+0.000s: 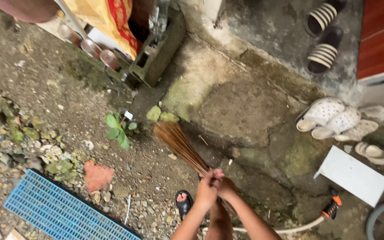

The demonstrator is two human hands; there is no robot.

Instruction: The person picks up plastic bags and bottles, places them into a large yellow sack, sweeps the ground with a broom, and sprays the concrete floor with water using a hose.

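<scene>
Broom (181, 146): bundle of thin brown sticks, held at its near end in both my hands. Left hand (206, 192) and right hand (226, 186) are clenched together around the bound end, touching each other, left slightly nearer to me, right a little further up the bundle. No gap visible between the two fists.

Long axis: runs from my hands up and to the left, away from my body. The splayed tips fan out on the ground just beside two pale fallen leaves (162, 116) and near a small green plant (120, 129). The sticks look motion-blurred, so exact tip contact with the ground cannot be told.

Ground under the tips: damp dirt and gravel on the left, cracked mossy concrete slab (245, 106) on the right; the broom lies roughly along the border between them.

Nearby: my foot in a black sandal (183, 203) just left of my forearms. Blue plastic grate (58, 209) lower left, well apart from the broom. Reddish stone (97, 175) between grate and broom. White board (353, 174), hose (290, 229) with an orange-handled nozzle (333, 208), and several pairs of slippers (330, 118) to the right, all well apart.
</scene>
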